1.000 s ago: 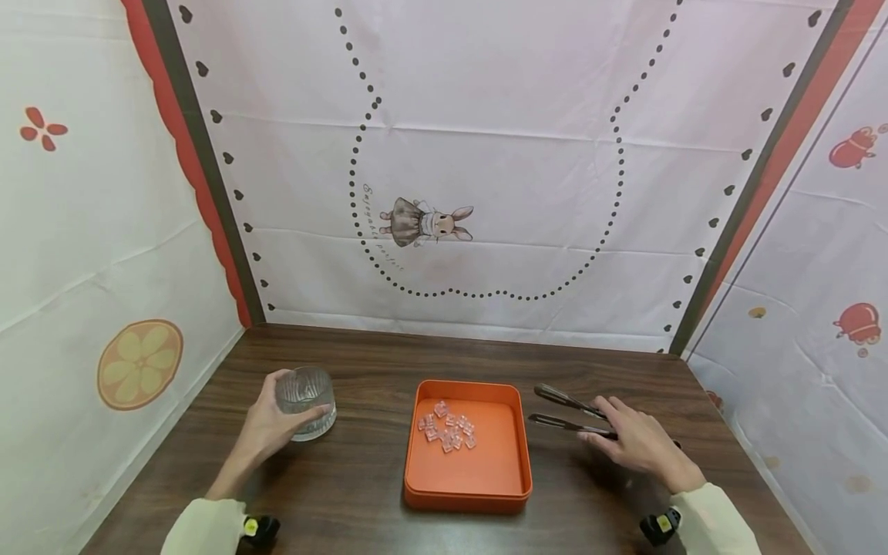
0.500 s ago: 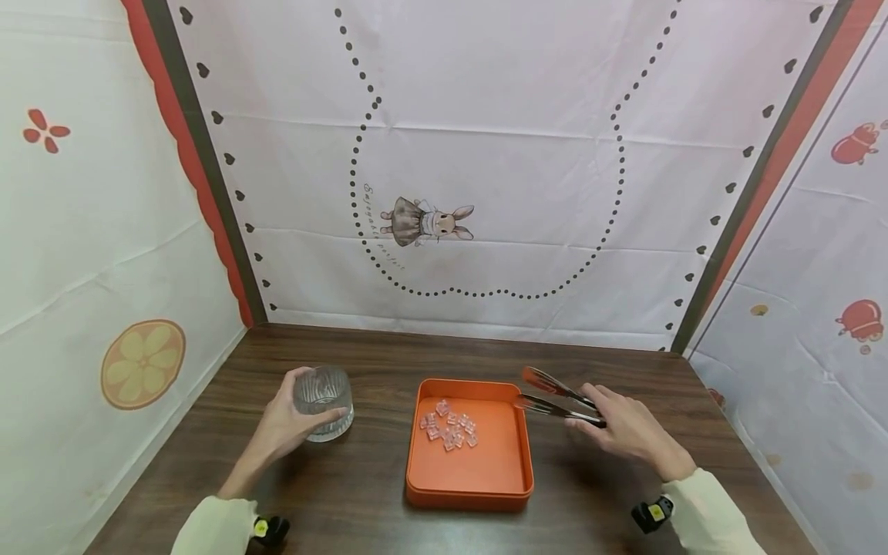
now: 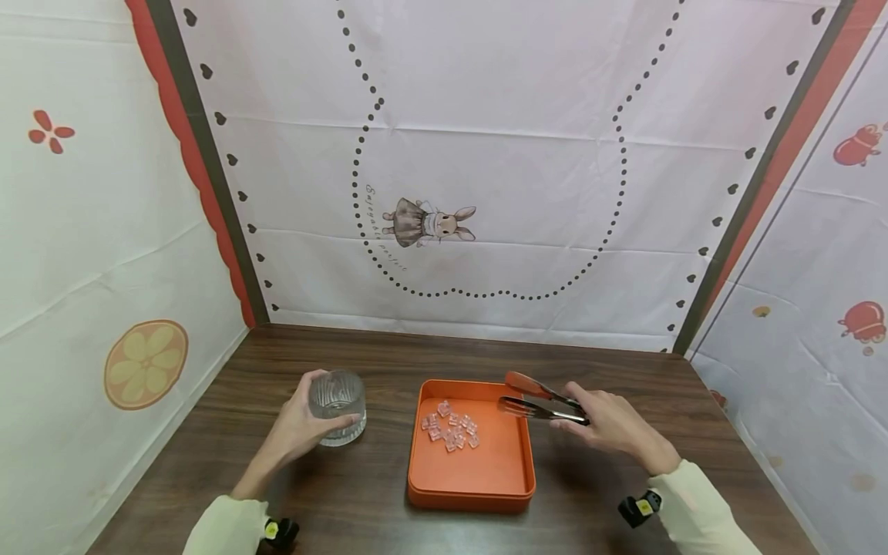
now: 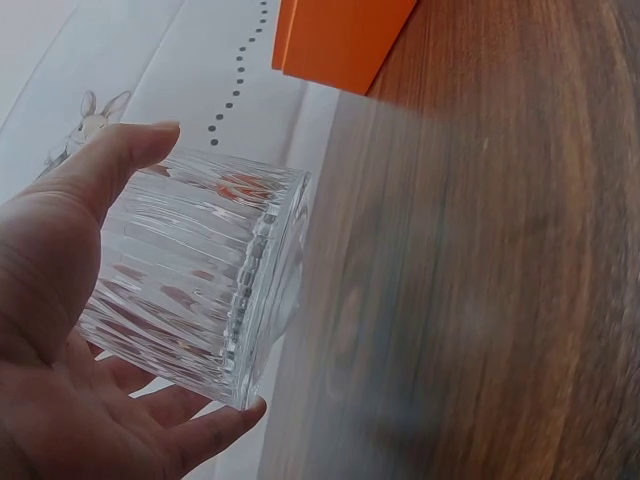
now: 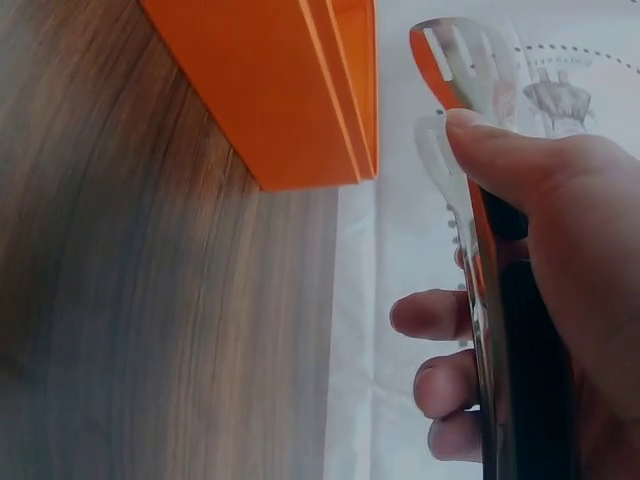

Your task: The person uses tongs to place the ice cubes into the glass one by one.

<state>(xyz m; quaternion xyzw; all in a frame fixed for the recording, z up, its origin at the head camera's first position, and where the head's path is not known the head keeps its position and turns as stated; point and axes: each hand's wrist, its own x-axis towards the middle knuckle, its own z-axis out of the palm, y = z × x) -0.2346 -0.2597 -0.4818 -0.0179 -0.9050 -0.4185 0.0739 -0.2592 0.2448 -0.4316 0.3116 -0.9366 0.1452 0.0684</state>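
A clear ribbed drinking glass (image 3: 338, 405) stands upright in the grip of my left hand (image 3: 298, 420), left of the orange tray. In the left wrist view the thumb and fingers wrap the glass (image 4: 190, 270) from both sides. My right hand (image 3: 610, 420) holds metal tongs (image 3: 544, 405) with dark handles. Their two slotted ends point left, spread apart, over the right rim of the orange tray (image 3: 479, 482). Several small clear ice cubes (image 3: 451, 428) lie in the tray's left half. Thumb and fingers close round the tongs (image 5: 490, 260) in the right wrist view.
A dark wood table (image 3: 375, 493) carries everything. White printed cloth (image 3: 499, 193) hangs behind it and along both sides. The tray has raised walls (image 5: 270, 90) on all sides.
My left hand has moved right with the glass, closer to the tray. The right hand has lifted the tongs and brought them left, so their ends now reach over the tray.
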